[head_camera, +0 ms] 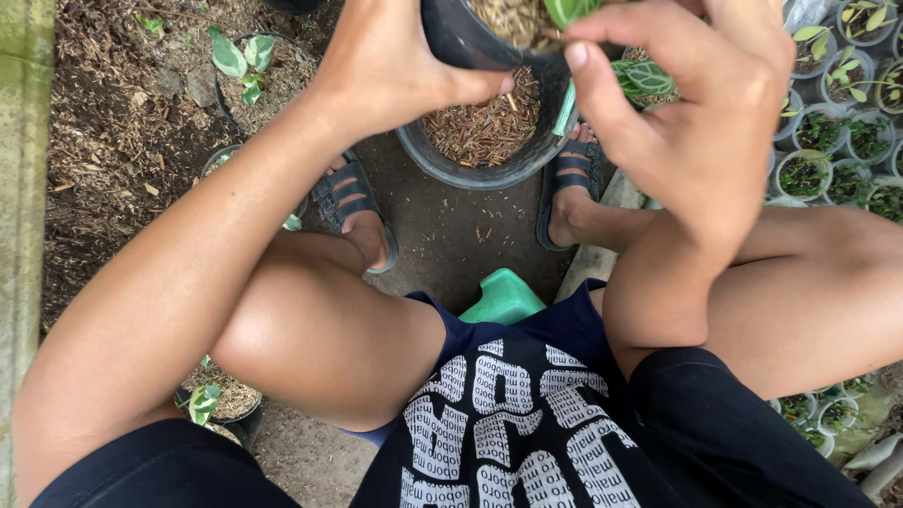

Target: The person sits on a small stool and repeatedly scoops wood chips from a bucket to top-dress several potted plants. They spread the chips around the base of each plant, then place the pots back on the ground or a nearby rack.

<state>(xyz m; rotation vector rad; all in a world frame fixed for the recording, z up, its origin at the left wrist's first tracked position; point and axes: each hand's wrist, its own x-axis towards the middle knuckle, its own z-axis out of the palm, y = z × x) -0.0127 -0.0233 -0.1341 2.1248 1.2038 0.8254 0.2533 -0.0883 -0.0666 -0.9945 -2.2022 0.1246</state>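
The person is sitting on a low green stool (505, 297) and holding a small black pot (470, 38) up at the top of the view, directly above a large black basin (470, 165) filled with brown shredded mulch. The left hand (386, 66) is gripping the pot's wall, its fingers wrapped around the far side and the thumb (470, 87) pressing along the near rim. The right hand (701, 103) is hovering just right of the pot, its fingers curled and pinching a green leaf (569, 9) at the pot's mouth; how tightly they are closing on it cannot be told. A patterned leaf (644, 77) is showing between that hand and the basin. Both sandalled feet are flanking the basin on the ground. Right of the basin, well apart, rows of small potted seedlings (828, 141) are standing together.
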